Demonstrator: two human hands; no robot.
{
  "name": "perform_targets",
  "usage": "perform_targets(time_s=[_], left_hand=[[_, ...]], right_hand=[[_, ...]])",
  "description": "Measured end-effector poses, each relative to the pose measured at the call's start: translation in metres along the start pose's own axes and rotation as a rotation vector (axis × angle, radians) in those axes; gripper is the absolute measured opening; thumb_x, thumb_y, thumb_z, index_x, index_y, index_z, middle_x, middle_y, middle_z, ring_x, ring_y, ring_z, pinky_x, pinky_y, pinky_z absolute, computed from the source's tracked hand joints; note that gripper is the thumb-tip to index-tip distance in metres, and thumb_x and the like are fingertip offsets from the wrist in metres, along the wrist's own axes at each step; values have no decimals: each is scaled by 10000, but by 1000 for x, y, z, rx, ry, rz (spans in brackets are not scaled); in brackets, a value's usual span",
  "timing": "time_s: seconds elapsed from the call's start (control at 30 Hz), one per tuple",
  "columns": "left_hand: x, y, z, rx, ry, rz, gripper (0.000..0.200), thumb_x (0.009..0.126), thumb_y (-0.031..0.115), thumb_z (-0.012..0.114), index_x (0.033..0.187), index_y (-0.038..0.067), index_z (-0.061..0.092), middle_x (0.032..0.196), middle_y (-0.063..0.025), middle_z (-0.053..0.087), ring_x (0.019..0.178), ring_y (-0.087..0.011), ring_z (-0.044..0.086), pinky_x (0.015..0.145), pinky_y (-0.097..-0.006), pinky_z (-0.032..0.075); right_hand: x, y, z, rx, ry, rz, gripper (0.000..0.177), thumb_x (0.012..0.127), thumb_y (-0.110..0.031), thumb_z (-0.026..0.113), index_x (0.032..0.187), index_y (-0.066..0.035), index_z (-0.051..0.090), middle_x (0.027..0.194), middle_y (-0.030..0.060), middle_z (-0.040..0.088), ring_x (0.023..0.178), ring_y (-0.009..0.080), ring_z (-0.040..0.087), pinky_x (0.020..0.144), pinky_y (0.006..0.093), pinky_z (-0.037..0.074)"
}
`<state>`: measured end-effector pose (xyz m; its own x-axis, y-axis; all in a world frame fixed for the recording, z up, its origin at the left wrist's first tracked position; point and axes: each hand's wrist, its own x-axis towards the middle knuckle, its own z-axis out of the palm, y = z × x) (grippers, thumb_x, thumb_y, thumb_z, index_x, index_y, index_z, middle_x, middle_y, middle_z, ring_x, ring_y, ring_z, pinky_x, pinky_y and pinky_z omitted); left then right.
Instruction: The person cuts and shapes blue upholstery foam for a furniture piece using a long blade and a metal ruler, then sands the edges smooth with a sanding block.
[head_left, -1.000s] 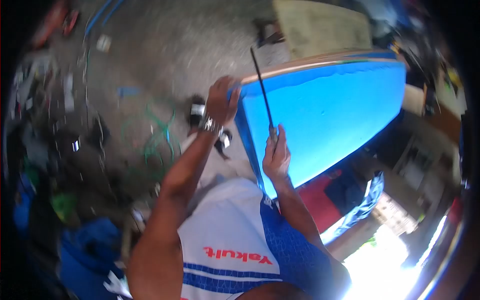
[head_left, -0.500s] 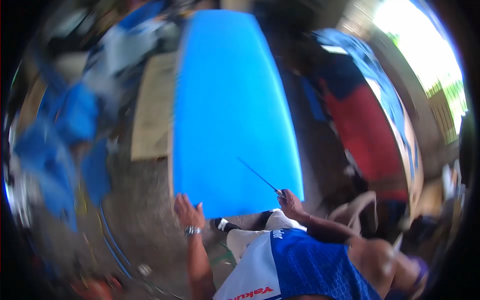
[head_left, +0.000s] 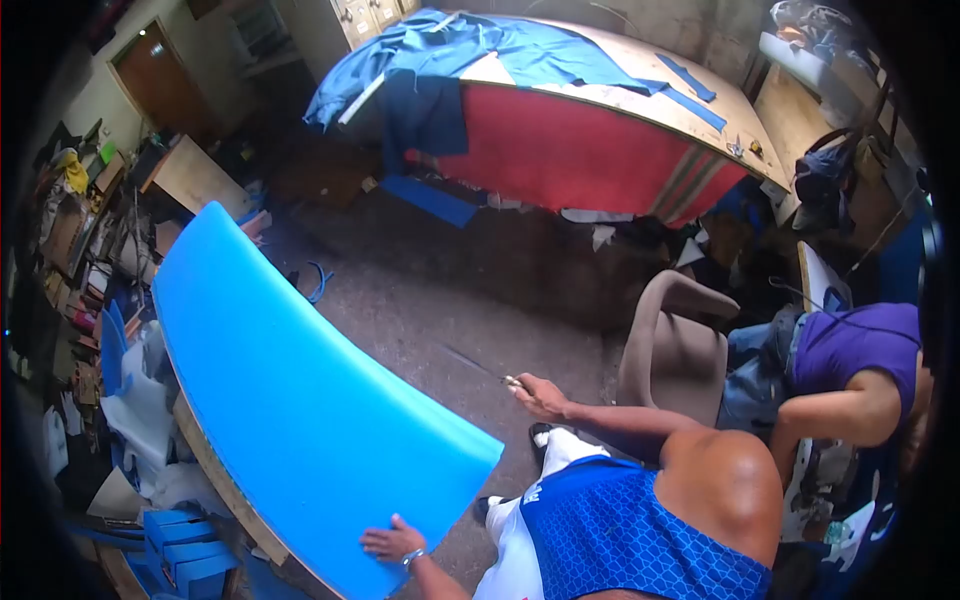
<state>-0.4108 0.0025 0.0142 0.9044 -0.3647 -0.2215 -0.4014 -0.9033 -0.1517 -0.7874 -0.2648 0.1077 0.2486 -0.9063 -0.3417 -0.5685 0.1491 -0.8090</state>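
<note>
A long bright-blue sheet [head_left: 300, 400], foam-like in look, stretches from the lower middle to the left. My left hand [head_left: 395, 542] lies on its near end with fingers spread, and a metal watch is on that wrist. To the right of the sheet, my right hand [head_left: 540, 396] is closed around the handle of a long thin blade [head_left: 472, 361]. The blade points up and left over the dark floor, apart from the sheet, and looks blurred. Its exact kind is hard to make out.
A wooden-topped table [head_left: 590, 55] with blue fabric [head_left: 430, 50] and a red cloth side [head_left: 570, 150] stands at the back. A beige chair [head_left: 680, 340] and a bending person in a purple top [head_left: 860, 345] are at right. Blue offcuts [head_left: 185, 550] pile up at lower left.
The view has swung to the right, so the sheet now appears at left and slanted. My right hand with the blade has gone from over the sheet to beside it.
</note>
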Motion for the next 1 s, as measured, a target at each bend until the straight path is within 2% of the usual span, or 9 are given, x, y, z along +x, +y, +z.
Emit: perform_targets(time_s=[0.1,0.17,0.2,0.37,0.53,0.67,0.77,0.87,1.0], left_hand=[[-44,116,-42,-72,-74,292,965,948,630,499,1592,0,153,1663,-273,65,1536,-459,74,1171,-689,130],[-60,168,-54,-94,-104,531,991,929,626,530,1592,-6,150,1671,-255,45,1543,-447,21,1177,-694,77],[-56,183,-54,-102,-83,524,997,926,621,541,1593,-6,147,1673,-248,41,1544,-443,10,1180,-690,63],[-28,223,-55,-184,0,550,1040,899,595,608,1601,1,122,1683,-219,19,1550,-420,-31,1194,-668,5],[-16,233,-75,-152,-22,476,1123,845,621,661,1604,10,103,1684,-212,29,1552,-409,-45,1198,-662,-5],[11,267,-86,-110,4,362,1168,815,626,695,1608,31,78,1688,-199,18,1550,-418,-44,1187,-684,34],[29,306,-92,-109,-6,186,1202,797,631,711,1611,39,53,1688,-194,-10,1547,-427,-50,1173,-707,42],[35,330,-87,-58,-42,87,1256,767,647,731,1611,44,23,1690,-180,-30,1545,-428,-50,1168,-720,45],[41,340,-92,2,-165,4,1300,732,665,762,1619,85,9,1693,-156,-45,1548,-418,-18,1159,-720,155]], right_hand=[[37,40,-22,92,145,36,373,1027,-384,505,1116,-32,590,967,195,665,929,336,653,825,452,495],[50,56,-32,258,206,54,344,1029,-366,514,1049,-32,592,855,107,644,792,218,625,728,387,498],[49,49,-41,333,233,118,343,1030,-366,519,1000,-32,589,798,45,614,711,144,577,654,343,479],[10,31,-71,548,276,180,278,1004,-292,587,1139,-51,562,838,46,640,702,139,610,595,308,506],[41,67,-63,647,183,337,264,930,-134,632,1167,-70,537,922,59,636,800,175,640,652,355,546],[118,81,-79,746,104,270,180,929,-84,617,1071,-85,508,818,20,553,659,100,530,540,287,460],[191,70,-124,622,131,333,234,927,-176,707,1060,-83,539,819,16,578,701,88,560,568,293,475],[298,141,-161,331,310,149,278,889,-271,776,951,-86,578,764,4,572,615,79,541,513,279,457],[349,74,-253,489,212,266,276,899,-279,758,904,-114,538,643,-31,493,426,80,436,360,270,354]])
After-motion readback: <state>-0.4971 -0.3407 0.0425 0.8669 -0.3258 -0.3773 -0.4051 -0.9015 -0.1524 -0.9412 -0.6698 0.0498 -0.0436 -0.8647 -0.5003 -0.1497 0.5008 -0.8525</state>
